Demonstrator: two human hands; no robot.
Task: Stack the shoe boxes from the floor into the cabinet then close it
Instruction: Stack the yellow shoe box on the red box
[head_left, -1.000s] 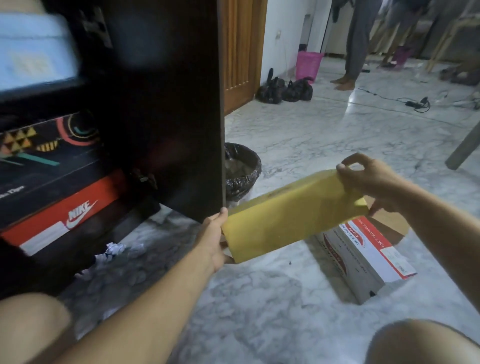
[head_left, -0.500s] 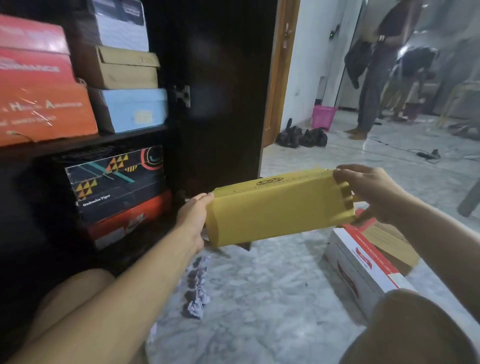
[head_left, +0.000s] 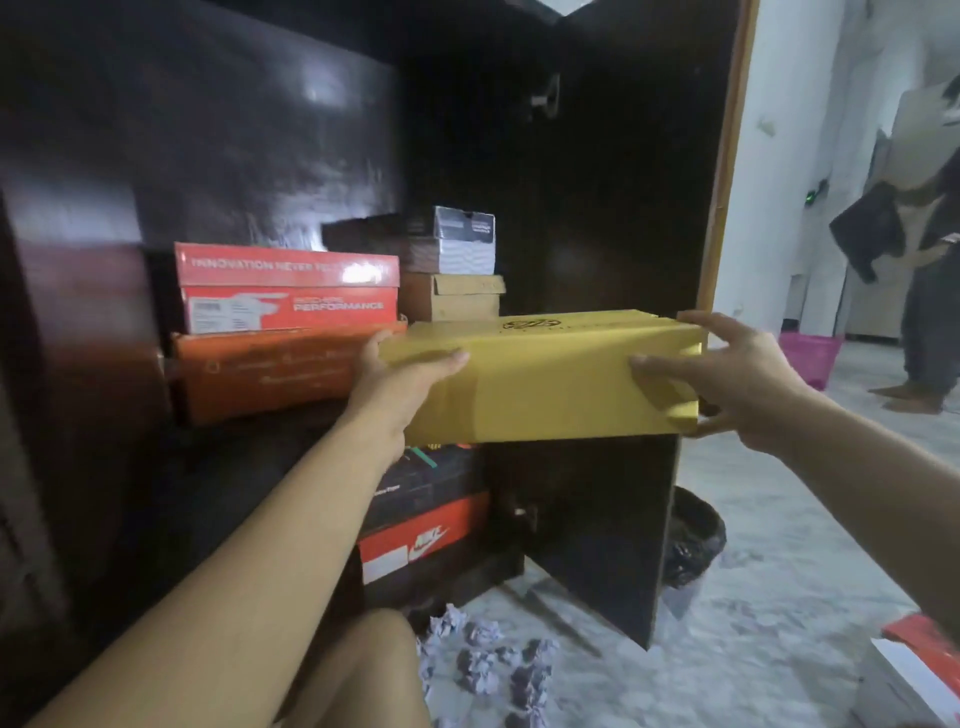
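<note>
— Where was the yellow shoe box (head_left: 540, 379) at that moment?

— Off the floor and held level in front of the open cabinet (head_left: 234, 156), at about the height of the upper shelf. Its long side faced the camera, and its left end sat just beside the orange box (head_left: 270, 371) on that shelf.

— Who had it, and how?

— Both hands. The left hand (head_left: 400, 384) was at the box's left end, thumb lying across the near top edge and the other fingers hidden behind the end, so its grip was closed on the box. The right hand (head_left: 737, 379) took the right end: thumb on the front face, fingers spread over the top corner and wrapping under it, again a grip holding the box.

— What was already in the cabinet?

— On the upper shelf, a red box (head_left: 288, 291) lay on top of the orange one. To their right stood a brown cardboard box (head_left: 452, 299) with a black-and-white box (head_left: 457, 241) on it. Lower down, partly hidden by the yellow box, a black patterned box (head_left: 431, 483) rested on a red Nike box (head_left: 423, 538).

— And the door?

— The dark cabinet door (head_left: 613, 260) stood swung open to the right, behind and below the yellow box.

— Anything on the floor?

— Crumpled paper balls (head_left: 488, 660) lay on the marble floor (head_left: 769, 597) near the person's knee. A red-and-white shoe box (head_left: 914, 670) showed at the lower right corner, a black bin bag (head_left: 693, 545) sat behind the door, and a pink basket (head_left: 810, 356) stood farther off near another person's legs.
</note>
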